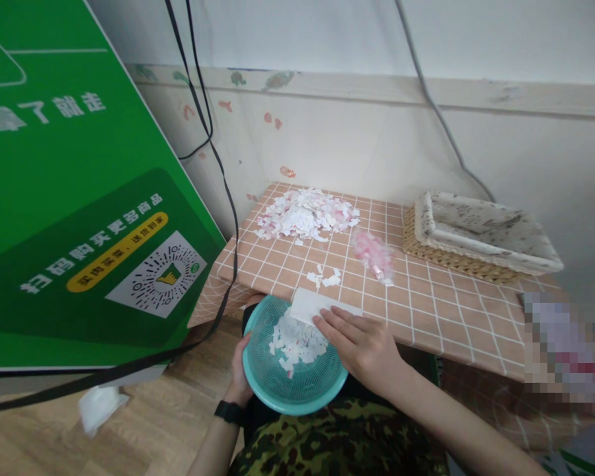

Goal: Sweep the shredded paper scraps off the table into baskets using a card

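Note:
My left hand (240,371) grips the left rim of a teal plastic colander (305,395), which sits just below the table's front edge near my lap. Inside it lie white paper scraps (297,344), some with red marks. My right hand (364,344) is closed on a flat white card (307,307), its fingers lying over the top. The card rests at the table edge and overlaps the colander's far rim. Just beyond the card lie a few loose scraps (326,276). A large heap of white and pink paper scraps (305,215) is farther back.
Pink translucent scraps (374,254) lie on the checked tablecloth (441,304). A cloth-lined wicker basket (461,261) stands at the right, near a blurred-out item (570,344). Black cables (231,225) hang left, before a green sign (79,218). White paper (102,406) lies on the floor.

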Demonstrator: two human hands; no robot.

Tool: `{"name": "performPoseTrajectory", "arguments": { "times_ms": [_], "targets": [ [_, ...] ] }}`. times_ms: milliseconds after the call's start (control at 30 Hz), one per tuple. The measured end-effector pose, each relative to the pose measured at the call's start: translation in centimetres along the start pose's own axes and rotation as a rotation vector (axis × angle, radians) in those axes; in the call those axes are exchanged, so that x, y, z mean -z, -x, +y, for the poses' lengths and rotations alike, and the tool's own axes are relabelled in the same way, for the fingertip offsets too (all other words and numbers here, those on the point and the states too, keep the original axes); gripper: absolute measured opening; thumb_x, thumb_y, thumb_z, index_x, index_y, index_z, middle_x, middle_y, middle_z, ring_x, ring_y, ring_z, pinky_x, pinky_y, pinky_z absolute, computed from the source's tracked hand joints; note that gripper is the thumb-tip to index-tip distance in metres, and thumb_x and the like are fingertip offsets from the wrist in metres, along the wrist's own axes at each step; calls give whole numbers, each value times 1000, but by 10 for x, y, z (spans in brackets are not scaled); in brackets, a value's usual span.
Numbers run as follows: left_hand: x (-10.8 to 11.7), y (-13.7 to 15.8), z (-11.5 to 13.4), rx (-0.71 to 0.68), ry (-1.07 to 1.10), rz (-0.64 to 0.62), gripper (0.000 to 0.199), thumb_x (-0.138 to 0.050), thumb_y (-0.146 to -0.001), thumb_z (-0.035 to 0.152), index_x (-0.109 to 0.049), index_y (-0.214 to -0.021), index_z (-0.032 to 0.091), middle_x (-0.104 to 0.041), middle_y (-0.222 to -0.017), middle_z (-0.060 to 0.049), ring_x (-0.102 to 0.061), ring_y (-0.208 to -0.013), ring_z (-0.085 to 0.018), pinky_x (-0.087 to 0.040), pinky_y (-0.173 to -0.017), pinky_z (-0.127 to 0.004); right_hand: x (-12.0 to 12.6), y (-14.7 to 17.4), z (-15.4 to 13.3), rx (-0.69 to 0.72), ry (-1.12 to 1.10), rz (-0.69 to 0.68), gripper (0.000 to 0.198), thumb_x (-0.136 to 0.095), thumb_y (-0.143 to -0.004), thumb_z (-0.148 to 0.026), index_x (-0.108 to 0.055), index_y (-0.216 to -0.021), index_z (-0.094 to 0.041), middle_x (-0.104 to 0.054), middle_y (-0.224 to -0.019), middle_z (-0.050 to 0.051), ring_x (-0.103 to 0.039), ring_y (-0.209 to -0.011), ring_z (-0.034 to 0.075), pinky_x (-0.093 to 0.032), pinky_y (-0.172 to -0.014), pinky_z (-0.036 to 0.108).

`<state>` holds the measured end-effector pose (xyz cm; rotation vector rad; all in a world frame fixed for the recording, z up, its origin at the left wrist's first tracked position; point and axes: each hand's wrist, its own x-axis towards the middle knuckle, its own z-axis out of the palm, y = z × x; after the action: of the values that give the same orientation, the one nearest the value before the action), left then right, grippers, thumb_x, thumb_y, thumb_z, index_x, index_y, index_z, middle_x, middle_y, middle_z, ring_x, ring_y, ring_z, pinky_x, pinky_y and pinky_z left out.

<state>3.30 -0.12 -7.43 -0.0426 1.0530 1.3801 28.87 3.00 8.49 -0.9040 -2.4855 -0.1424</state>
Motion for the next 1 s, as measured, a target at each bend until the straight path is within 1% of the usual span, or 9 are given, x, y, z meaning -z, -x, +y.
{"name": "performPoseTrajectory", "arguments": {
  "times_ms": [100, 167, 367, 500, 600, 700, 800, 867, 1000],
  "targets": [
    [3, -2, 0, 14, 6, -54, 26, -67, -72, 35, -72, -88, 15, -75, -83, -8, -69, -76, -26, -53, -78, -39, -6, 1, 3, -11, -16, 26, 42, -51, -85, -6, -60, -124, -19, -65, -120, 7, -64, -108, 25, -58, -86, 39],
    [4, -2, 0, 4, 5, -42, 26, -68, -71, 35, -72, -87, 15, -75, -81, -7, -68, -75, -25, -53, -77, -39, -5, 3, 10, -29, -41, 41, 43, -51, -84, -5, -60, -124, -18, -65, -120, 7, -63, -108, 25, -57, -88, 40],
    [2, 0, 2, 4, 6, -2, 21, -70, -68, 32, -71, -81, 17, -75, -75, -4, -68, -69, -21, -53, -74, -35, 14, 14, 32, -177, -101, 89, 54, -49, -84, -4, -51, -134, -26, -66, -118, 5, -65, -105, 21, -57, -88, 38],
    [0, 2, 2, 5, -10, 26, 17, -72, -66, 31, -70, -74, 16, -73, -68, -3, -66, -62, -20, -54, -69, -34, 18, 20, 47, -333, -7, 148, 53, -50, -85, -7, -53, -132, -30, -68, -115, 3, -69, -97, 22, -59, -82, 37],
    [-5, 8, 2, 22, -27, 17, 17, -72, -65, 29, -71, -75, 16, -74, -69, -3, -66, -62, -19, -53, -67, -32, 14, 21, 59, -394, 73, 128, 45, -51, -86, -12, -58, -127, -29, -70, -110, 4, -71, -88, 22, -59, -75, 34],
    [-12, 18, 2, 86, -61, -15, 17, -71, -66, 29, -71, -75, 15, -74, -70, -4, -67, -63, -21, -54, -69, -34, 13, 20, 64, -405, 103, 92, 40, -52, -87, -14, -62, -122, -27, -72, -105, 5, -72, -81, 21, -58, -69, 31],
    [-21, 28, 3, 127, -71, -19, 17, -71, -67, 30, -72, -74, 15, -74, -69, -5, -67, -62, -21, -54, -69, -35, 20, 18, 61, -384, 9, 52, 37, -50, -88, -15, -63, -122, -26, -71, -107, 4, -71, -81, 20, -57, -69, 30],
    [-28, 32, 3, 133, -59, -24, 14, -70, -67, 28, -72, -73, 15, -75, -69, -5, -68, -63, -22, -54, -72, -36, 25, 16, 59, -414, -13, 68, 35, -50, -90, -19, -63, -121, -27, -73, -102, 4, -71, -74, 18, -55, -64, 29],
    [-42, 39, 3, 151, -74, -17, 14, -71, -67, 26, -73, -75, 15, -75, -69, -5, -70, -71, -24, -53, -79, -38, 30, 8, 62, -475, 103, 110, 30, -50, -90, -24, -68, -115, -24, -75, -87, 6, -69, -59, 17, -50, -55, 26]
  ]
}}
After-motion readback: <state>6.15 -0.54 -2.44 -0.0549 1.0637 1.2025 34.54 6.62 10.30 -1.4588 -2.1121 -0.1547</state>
